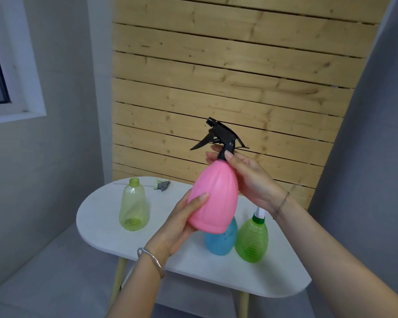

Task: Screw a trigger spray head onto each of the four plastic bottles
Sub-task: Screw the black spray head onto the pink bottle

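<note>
The pink bottle (213,198), with a black trigger spray head (223,136) on its neck, is tilted above the table (193,267). The left grip (182,223) curls round its base, and the right grip (248,180) pinches the head's collar. On the table stand an uncapped yellow-green bottle (133,207) at 9 o'clock, a blue bottle (218,242) at 6 and a green bottle (252,239) at 5. A loose spray head (162,185) lies at 10.

Soft, rather dim, cool light fills the room evenly. Shading is faint and diffuse, deepest beneath the counter (97,216). The pink bottle (214,198) carries a mild sheen. Wide-angle distortion bends the wall edges at both sides and slants the wooden planks (239,65). Fine detail looks slightly smeared, most toward the corners.
</note>
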Motion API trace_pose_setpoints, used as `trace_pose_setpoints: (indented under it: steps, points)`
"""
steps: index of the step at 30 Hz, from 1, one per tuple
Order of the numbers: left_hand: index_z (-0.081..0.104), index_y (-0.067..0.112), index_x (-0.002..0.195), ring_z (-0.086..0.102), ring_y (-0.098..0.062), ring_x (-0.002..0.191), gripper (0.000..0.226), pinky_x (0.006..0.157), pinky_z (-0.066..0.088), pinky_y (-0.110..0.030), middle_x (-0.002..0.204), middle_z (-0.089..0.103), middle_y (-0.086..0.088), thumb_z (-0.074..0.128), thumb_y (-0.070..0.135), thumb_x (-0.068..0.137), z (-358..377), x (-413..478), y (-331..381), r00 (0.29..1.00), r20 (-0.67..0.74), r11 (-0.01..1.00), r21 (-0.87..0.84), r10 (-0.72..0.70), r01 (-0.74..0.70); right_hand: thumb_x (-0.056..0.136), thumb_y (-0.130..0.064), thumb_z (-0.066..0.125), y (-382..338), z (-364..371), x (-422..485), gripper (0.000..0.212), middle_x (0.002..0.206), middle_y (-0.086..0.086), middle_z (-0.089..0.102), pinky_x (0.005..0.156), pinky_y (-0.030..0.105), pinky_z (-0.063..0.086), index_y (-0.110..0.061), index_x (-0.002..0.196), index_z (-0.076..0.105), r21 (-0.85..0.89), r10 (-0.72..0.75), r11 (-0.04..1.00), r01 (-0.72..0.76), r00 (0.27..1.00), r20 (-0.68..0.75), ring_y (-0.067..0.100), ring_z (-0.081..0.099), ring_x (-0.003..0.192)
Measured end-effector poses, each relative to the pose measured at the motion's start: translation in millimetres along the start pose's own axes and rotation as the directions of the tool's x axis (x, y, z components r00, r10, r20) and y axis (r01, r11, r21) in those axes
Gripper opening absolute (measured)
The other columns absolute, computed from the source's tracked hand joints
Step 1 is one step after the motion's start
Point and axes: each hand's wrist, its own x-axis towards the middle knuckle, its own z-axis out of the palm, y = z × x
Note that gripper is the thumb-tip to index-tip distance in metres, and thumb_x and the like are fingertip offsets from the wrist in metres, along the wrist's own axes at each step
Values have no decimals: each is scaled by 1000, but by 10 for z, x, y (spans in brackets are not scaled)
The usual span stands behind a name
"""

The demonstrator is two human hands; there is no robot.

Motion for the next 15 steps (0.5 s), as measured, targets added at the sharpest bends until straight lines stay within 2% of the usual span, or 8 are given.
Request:
trace_pose_setpoints:
  steps: [3,6,10,13,15]
  points:
    - [54,26,124,65,-24,108,88,71,56,-38,121,65,-6,82,61,48,9,22,3,992,-126,996,-84,19,-29,82,-30,60,-18,-5,28,34,110,-2,72,83,18,51,-18,113,64,-40,-68,997,68,998,7,8,64,107]
    - [54,29,122,65,-25,106,94,71,56,-39,122,64,-8,82,65,41,15,46,12,979,-199,999,-28,39,-45,78,-32,64,23,12,64,32,102,-2,74,78,17,52,-20,107,67,-69,-120,991,117,992,-42,7,66,99]
    - [59,28,114,67,-23,100,93,67,57,-37,115,68,-6,84,66,32,-4,18,36,961,-262,996,24,89,-86,75,-32,64,94,76,69,32,97,-4,75,76,16,52,-21,105,67,-64,-115,992,110,991,-69,5,67,93]
    - [61,31,110,69,-22,97,87,64,57,-35,111,70,-4,83,66,33,-66,6,67,957,-270,994,52,108,-97,72,-36,66,146,111,55,33,95,-6,76,78,16,53,-22,102,68,-71,-145,988,138,983,-115,4,67,91]
    - [62,33,111,69,-22,97,80,65,57,-35,110,71,-4,82,65,40,-120,3,80,975,-208,997,15,72,-71,70,-37,69,141,122,57,35,98,-4,76,85,18,53,-22,102,68,-91,-150,986,141,982,-111,5,68,96]
